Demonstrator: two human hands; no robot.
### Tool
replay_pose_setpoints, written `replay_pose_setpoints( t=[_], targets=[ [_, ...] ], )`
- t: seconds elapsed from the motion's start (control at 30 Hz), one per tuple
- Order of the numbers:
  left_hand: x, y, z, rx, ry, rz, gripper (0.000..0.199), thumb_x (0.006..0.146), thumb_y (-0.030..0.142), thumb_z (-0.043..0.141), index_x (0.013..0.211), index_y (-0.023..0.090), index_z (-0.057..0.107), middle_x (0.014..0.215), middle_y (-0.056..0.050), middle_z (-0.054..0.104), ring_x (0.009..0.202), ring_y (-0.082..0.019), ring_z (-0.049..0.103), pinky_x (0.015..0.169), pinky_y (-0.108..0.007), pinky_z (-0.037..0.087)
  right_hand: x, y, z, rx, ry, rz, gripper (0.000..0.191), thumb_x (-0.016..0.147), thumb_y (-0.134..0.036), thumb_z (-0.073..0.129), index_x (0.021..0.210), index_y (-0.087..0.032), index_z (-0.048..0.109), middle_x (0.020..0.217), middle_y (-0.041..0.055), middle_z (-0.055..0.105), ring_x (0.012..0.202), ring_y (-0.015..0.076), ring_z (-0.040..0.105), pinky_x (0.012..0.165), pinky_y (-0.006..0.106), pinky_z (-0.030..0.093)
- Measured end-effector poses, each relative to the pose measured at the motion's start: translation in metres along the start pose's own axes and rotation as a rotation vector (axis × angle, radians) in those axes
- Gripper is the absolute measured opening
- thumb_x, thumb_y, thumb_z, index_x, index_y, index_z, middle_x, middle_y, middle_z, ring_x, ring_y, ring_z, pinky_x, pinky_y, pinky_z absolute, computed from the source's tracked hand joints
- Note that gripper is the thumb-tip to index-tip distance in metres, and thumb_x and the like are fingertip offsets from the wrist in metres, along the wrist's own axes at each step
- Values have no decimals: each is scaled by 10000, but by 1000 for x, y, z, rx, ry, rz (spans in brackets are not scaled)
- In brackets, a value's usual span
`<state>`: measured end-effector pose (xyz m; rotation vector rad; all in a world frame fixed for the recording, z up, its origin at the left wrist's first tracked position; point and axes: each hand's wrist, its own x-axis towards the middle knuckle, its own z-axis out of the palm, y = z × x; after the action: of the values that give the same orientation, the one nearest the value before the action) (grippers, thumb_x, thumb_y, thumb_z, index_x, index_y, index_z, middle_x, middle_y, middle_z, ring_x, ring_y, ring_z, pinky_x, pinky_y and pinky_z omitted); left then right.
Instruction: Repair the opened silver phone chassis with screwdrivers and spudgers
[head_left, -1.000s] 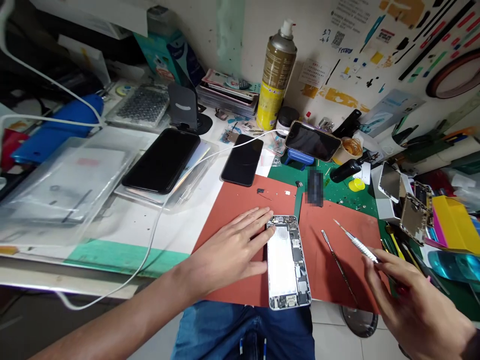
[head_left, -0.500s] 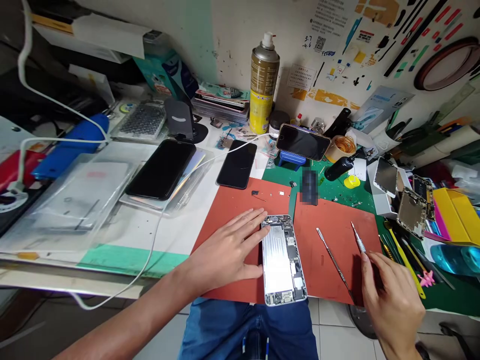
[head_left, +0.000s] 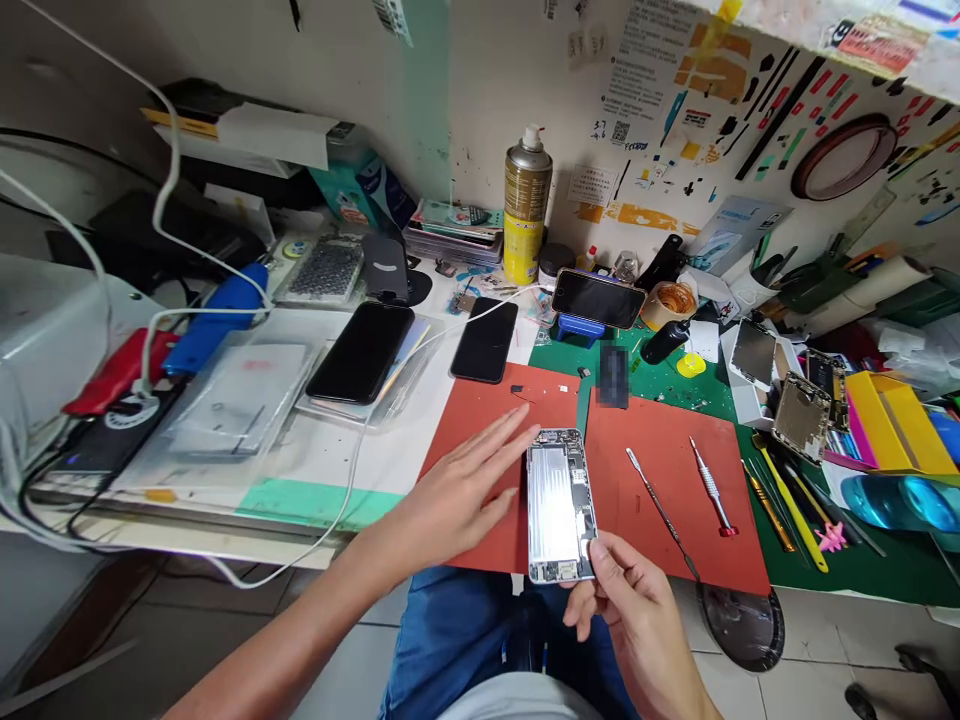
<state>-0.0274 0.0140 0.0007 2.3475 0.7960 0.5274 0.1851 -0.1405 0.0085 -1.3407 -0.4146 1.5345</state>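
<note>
A: How does the right hand (head_left: 641, 610) grip?
B: It grasps the opened phone (head_left: 551, 510) by the lower right corner, thumb above, fingers curled below.
A: And the left hand (head_left: 450, 500)?
B: It is holding nothing; its straight fingers lie beside the upper left edge. Whether one touches, I cannot tell.
A: Where is this phone?
B: Over the matt red mat (head_left: 637, 440), lower end beyond the near edge. It is a rounded rectangle of shiny silver metal, with small dark parts along the right side.
A: Farther?
B: A slim metal tool (head_left: 660, 505), a silver screwdriver (head_left: 709, 485) with red end, and a cylindrical spray can (head_left: 527, 205).
</note>
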Motion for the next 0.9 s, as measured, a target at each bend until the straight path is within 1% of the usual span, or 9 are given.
replay_pose_setpoints(
  t=[0.03,0.1,0.13,0.2,0.33,0.43,0.57,0.73,0.9],
  targets=[
    [-3,6,0,-127,41,-87,686,1084,218,498,1726,318,281,1776,-99,335,1624,-272,365,1289,-520,419,-2,7,-3,-2,-1,-9,552,930,-654,773,1086,-123,765,753,88,765,570,154,674,521,224,491],
    [-6,20,4,-499,214,-282,594,1116,301,450,1699,261,348,1678,-142,504,1514,-269,546,1225,-496,507,-7,23,-8,-27,-2,-22,564,950,-657,747,1157,-133,752,698,80,760,561,173,679,541,249,512],
    [-5,27,8,-689,275,-388,584,1114,373,491,1671,223,401,1620,-167,570,1457,-285,607,1190,-494,542,-10,31,-11,-42,0,-30,560,961,-657,733,1172,-139,743,681,83,763,559,181,682,567,267,529],
    [0,42,16,-939,311,-598,586,1068,458,615,1583,191,535,1495,-177,680,1382,-305,668,1154,-473,564,-14,45,-15,-66,-3,-45,544,979,-656,707,1184,-152,727,693,97,781,568,203,697,614,311,564],
    [13,61,23,-1290,346,-689,469,1010,455,729,1393,187,702,1285,-137,795,1190,-273,757,1050,-378,586,-22,59,-12,-118,57,-49,496,1003,-634,677,1191,-176,714,702,91,792,573,215,701,638,328,576],
    [16,66,20,-1337,373,-721,376,991,419,767,1290,191,755,1222,-110,815,1095,-240,765,1006,-345,577,-24,60,-8,-143,126,-59,458,1013,-625,662,1126,-186,723,677,78,782,560,211,697,640,321,574],
    [17,67,15,-1320,341,-744,364,993,425,758,1276,197,767,1158,-97,822,1005,-239,756,970,-372,579,-21,59,-10,-169,93,-96,448,1008,-636,653,1022,-195,728,631,72,764,564,245,732,627,339,591],
    [24,71,11,-1259,368,-742,315,999,450,745,1175,195,800,1043,-72,807,931,-224,731,880,-331,571,-21,51,-11,-173,54,-66,436,1031,-612,635,1092,-190,728,652,65,771,597,239,747,671,337,606],
    [30,76,12,-1239,380,-819,293,965,480,781,1007,190,790,889,-35,772,799,-193,696,799,-300,557,-23,44,-8,-189,30,-74,453,1029,-625,634,1087,-186,731,623,61,756,607,251,756,651,333,591]
  ],
)
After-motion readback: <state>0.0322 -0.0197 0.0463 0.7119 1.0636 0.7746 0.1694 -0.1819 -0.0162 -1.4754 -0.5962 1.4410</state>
